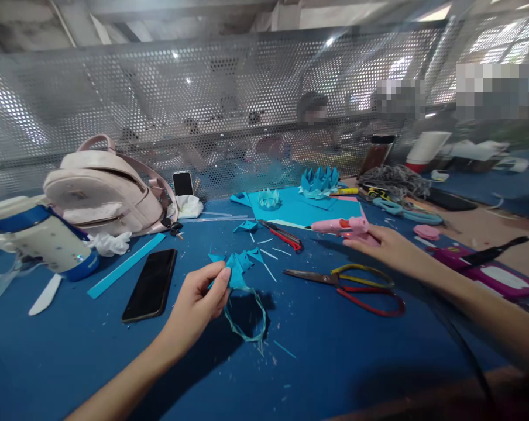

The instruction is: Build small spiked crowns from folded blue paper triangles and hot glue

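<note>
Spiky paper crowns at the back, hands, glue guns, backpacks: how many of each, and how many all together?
Small crown and big crown: 2
Left hand and right hand: 2
Glue gun: 1
Backpack: 1
Total: 6

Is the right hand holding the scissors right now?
No, the right hand holds the pink glue gun, while the scissors lie on the blue tabletop.

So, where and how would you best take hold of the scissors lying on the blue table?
Probably by the handle loops, coming from the person's right: the scissors lie with those loops toward that side, while the dark blades point left.
</note>
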Demonstrator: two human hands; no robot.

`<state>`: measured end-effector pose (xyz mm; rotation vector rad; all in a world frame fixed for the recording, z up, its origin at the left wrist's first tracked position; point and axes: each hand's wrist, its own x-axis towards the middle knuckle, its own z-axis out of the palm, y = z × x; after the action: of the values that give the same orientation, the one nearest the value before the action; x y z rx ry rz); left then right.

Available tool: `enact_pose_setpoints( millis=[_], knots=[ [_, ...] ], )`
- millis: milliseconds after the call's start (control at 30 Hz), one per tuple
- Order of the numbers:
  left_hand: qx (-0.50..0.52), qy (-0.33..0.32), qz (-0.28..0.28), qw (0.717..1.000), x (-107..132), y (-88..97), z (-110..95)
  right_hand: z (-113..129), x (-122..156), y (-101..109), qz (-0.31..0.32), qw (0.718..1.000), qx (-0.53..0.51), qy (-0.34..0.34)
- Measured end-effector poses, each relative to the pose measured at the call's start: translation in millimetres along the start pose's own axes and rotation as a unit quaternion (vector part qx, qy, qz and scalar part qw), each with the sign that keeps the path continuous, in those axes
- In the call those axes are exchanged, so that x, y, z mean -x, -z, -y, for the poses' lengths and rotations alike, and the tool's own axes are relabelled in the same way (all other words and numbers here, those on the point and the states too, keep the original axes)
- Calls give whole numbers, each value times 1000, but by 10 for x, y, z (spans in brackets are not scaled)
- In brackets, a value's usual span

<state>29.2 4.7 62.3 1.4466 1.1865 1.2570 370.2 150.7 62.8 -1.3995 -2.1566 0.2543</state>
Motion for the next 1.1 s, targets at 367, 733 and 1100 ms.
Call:
enact_pose_setpoints(
  millis=[367, 733, 1100],
  knots=[
    [-20, 11, 18, 1000, 5, -9, 80, -521, 123, -97, 8, 999, 51, -15],
    [-350, -75, 134, 924, -54, -53, -129, 820, 348, 440, 50, 976, -27, 208],
    [-508, -83, 161, 842, -112, -87, -319, 1641, -133, -144, 290, 898, -97, 316]
  ],
)
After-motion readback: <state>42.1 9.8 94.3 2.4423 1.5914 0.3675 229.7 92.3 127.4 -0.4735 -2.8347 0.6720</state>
